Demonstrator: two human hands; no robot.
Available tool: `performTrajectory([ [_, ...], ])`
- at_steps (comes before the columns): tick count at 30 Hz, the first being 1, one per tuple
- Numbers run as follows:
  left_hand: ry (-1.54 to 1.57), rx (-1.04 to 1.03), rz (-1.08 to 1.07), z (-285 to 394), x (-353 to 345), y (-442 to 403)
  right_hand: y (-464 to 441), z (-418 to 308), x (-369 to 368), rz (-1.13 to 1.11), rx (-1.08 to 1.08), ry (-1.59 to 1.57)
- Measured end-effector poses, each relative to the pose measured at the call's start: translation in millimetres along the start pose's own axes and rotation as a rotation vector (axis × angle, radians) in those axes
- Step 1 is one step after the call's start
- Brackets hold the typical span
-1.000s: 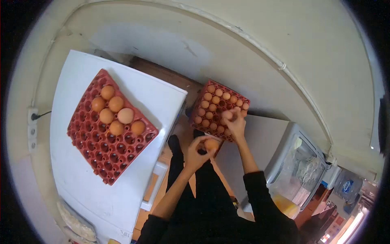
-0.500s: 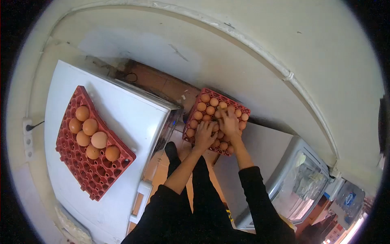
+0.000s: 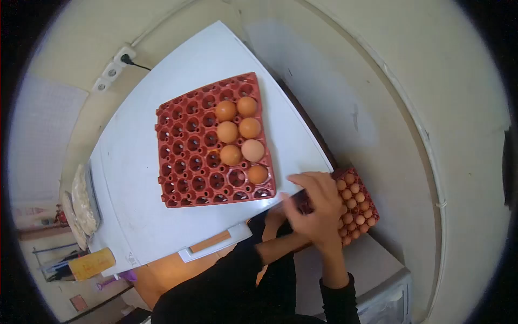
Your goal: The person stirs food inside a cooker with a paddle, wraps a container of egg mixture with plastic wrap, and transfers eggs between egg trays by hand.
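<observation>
Over the front right corner of the white surface, my right hand [image 3: 318, 210] is blurred, with thumb and fingers apart and nothing visible between them. My left forearm [image 3: 280, 248] crosses beneath it; the fingers of my left hand are hidden. A red egg tray [image 3: 197, 182] lies on the white surface [image 3: 135, 200], left of my right hand. Several brown eggs sit along its right side, among them a paler egg [image 3: 252, 150]. Beyond my right hand, a lower red tray [image 3: 353, 174] holds many eggs and is partly covered by the hand.
A wall socket strip with a black plug [image 3: 126, 59] is at the upper left. Filled plastic bags [image 3: 83, 208] and a yellow card [image 3: 93, 263] are at the lower left edge. A grey-topped appliance [image 3: 350, 275] stands below the full tray, beside the wall.
The view has swung toward the white surface, and its tray appears nearer the middle. My hands have left the full tray's eggs and now overlap near the surface's corner.
</observation>
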State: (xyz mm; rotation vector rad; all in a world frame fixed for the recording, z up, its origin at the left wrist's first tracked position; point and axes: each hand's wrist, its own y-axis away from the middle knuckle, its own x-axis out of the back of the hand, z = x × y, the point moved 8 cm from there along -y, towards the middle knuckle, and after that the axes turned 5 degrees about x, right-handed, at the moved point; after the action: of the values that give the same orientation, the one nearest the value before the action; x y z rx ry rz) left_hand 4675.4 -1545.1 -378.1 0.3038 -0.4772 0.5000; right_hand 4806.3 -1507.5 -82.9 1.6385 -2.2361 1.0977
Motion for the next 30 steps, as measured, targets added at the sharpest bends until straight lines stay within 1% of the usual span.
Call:
performTrajectory([
  [1, 0.100, 0.020, 0.002, 6.5, 8.3, 16.9, -7.9, -12.0, -12.6, -0.007, 0.014, -0.003],
  [2, 0.286, 0.076, -0.006, 14.8, 22.5, 38.3, -13.8, -19.6, -27.5, -0.049, -0.009, 0.080],
  [3, 0.550, 0.167, -0.019, 21.4, 41.2, 61.5, -17.9, -24.9, -40.8, -0.090, -0.033, 0.165],
  [4, 0.665, 0.155, 0.044, 31.8, 70.2, 86.2, -18.2, -27.5, -48.9, -0.053, -0.037, 0.224],
  [5, 0.614, 0.079, 0.147, 47.5, 106.9, 111.8, -20.0, -32.5, -54.5, -0.054, -0.028, 0.224],
  [6, 0.278, -0.094, 0.321, 65.2, 152.7, 135.8, -20.7, -32.3, -58.9, -0.074, -0.089, 0.333],
  [7, -0.077, -0.206, 0.557, 82.7, 197.3, 164.7, -20.7, -31.0, -62.4, -0.093, -0.152, 0.442],
  [9, -0.210, -0.066, 0.612, 58.0, 242.8, 196.3, -21.6, -31.1, -68.5, -0.096, -0.167, 0.466],
  [11, -0.518, 0.137, 0.868, 75.4, 326.2, 199.1, -22.6, -32.6, -69.1, -0.100, -0.186, 0.494],
  [13, -0.528, 0.169, 0.894, 83.2, 382.9, 179.0, -24.1, -33.1, -62.9, -0.048, -0.241, 0.394],
  [14, -0.536, 0.175, 0.914, 84.9, 399.0, 170.6, -24.7, -34.3, -58.7, -0.042, -0.250, 0.402],
  [15, -0.541, 0.178, 0.930, 86.2, 410.0, 162.6, -21.5, -28.0, -52.6, -0.019, -0.347, 0.277],
  [16, -0.528, 0.165, 0.910, 86.9, 417.7, 154.0, -15.2, -19.1, -46.2, 0.006, -0.447, 0.154],
  [17, -0.541, 0.147, 0.832, 86.5, 420.3, 142.7, -7.8, -10.4, -36.5, 0.020, -0.474, 0.176],
  [18, -0.545, 0.123, 0.743, 86.8, 418.5, 132.8, 10.0, 10.4, -29.8, 0.081, -0.629, -0.114],
  [19, -0.590, 0.117, 0.701, 87.4, 417.4, 127.5, 32.1, 29.3, -22.3, 0.164, -0.778, -0.400],
  [20, -0.631, 0.100, 0.652, 88.5, 415.3, 122.2, 45.8, 41.8, -8.0, 0.271, -0.776, -0.592],
  [21, -0.642, 0.104, 0.642, 92.5, 415.1, 117.0, 67.7, 60.9, 10.2, 0.325, -0.819, -0.545],
  [23, -0.694, 0.121, 0.611, 100.2, 412.7, 110.0, 121.9, 103.6, 48.5, 0.579, -0.888, -0.620],
  [24, -0.701, 0.112, 0.603, 102.5, 412.0, 106.7, 148.2, 119.1, 66.4, 0.618, -0.898, -0.588],
  [26, -0.700, 0.125, 0.569, 102.4, 414.3, 104.4, 212.5, 150.9, 97.5, 0.629, -1.058, -0.252],
  [27, -0.711, 0.143, 0.542, 102.7, 414.7, 101.9, 242.9, 173.2, 103.3, 0.647, -1.070, -0.245],
  [29, -0.716, 0.126, 0.530, 101.1, 415.4, 99.8, 292.7, 213.2, 115.7, 0.562, -1.117, 0.115],
  [30, -0.726, 0.120, 0.532, 100.7, 415.7, 99.2, 302.3, 225.1, 111.3, 0.572, -1.124, 0.116],
])
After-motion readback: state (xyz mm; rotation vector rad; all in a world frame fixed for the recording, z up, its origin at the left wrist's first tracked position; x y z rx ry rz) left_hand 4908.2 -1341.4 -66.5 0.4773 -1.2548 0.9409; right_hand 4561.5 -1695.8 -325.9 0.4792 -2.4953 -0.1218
